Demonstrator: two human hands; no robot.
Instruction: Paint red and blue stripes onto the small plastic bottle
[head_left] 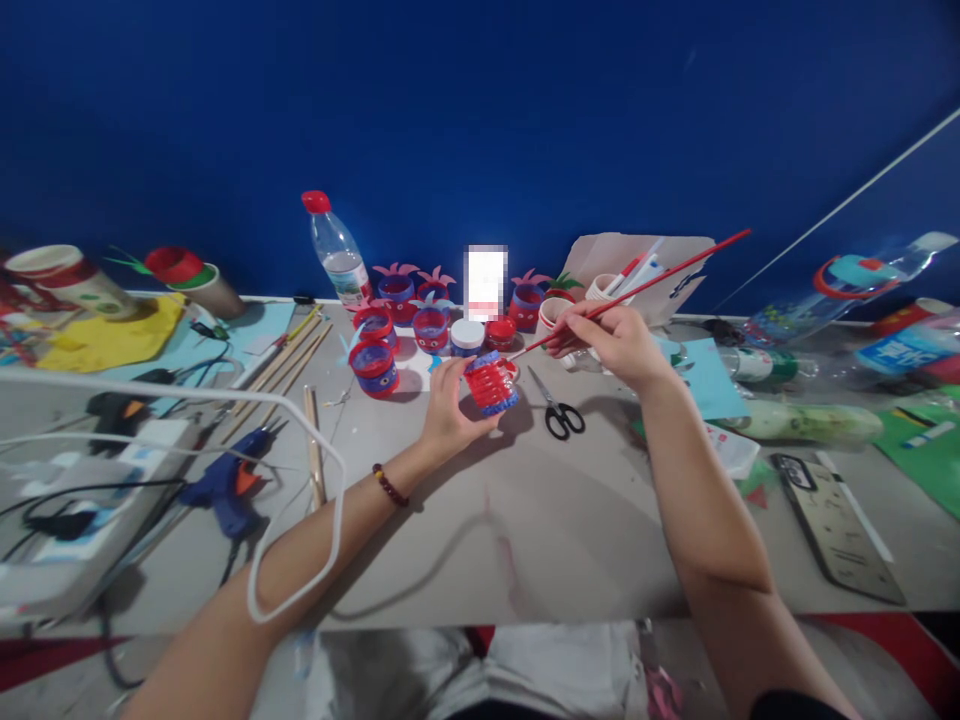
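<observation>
My left hand [450,410] grips a small ribbed plastic bottle piece [492,385], painted red with blue at its edges and tilted on its side. In my right hand [600,338] is a long red paintbrush [675,270], its tip close to the painted piece; whether it touches I cannot tell. Behind my left hand stand several red and blue painted cups with eyes, among them one cup [373,370] at the front left. A white-lidded jar [467,336] stands just behind the piece. Black-handled scissors [559,408] lie to its right.
A blue glue gun [232,480], wooden sticks [281,362] and a white power strip [97,530] lie on the left. A white cable loop [339,490] crosses over my left forearm. A red-capped bottle [337,250] stands behind. Plastic bottles and a phone [832,525] are on the right.
</observation>
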